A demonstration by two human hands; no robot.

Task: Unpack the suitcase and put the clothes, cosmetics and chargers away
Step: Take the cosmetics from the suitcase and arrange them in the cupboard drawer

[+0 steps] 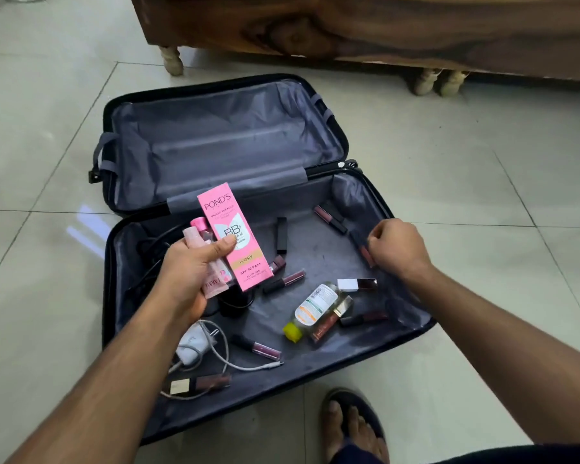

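A dark suitcase point(412, 324) lies open on the floor, grey lining showing in both halves. My left hand point(188, 272) grips a pink BB cream box point(233, 236) together with a pink tube point(211, 283) and a small pink-capped bottle point(202, 227). My right hand point(397, 244) curls its fingers round a brownish lip gloss point(365, 252) at the right wall of the near half. Several lip glosses lie loose there, with a black lipstick point(281, 235), a yellow-capped bottle point(312, 309) and a white charger point(191, 343) with its cable point(248, 365).
The far half of the suitcase holds nothing. A wooden cabinet on pale turned legs point(172, 60) stands beyond it. Black cables point(151, 259) lie under my left hand. My sandalled foot point(352, 426) rests on the tiled floor at the near edge.
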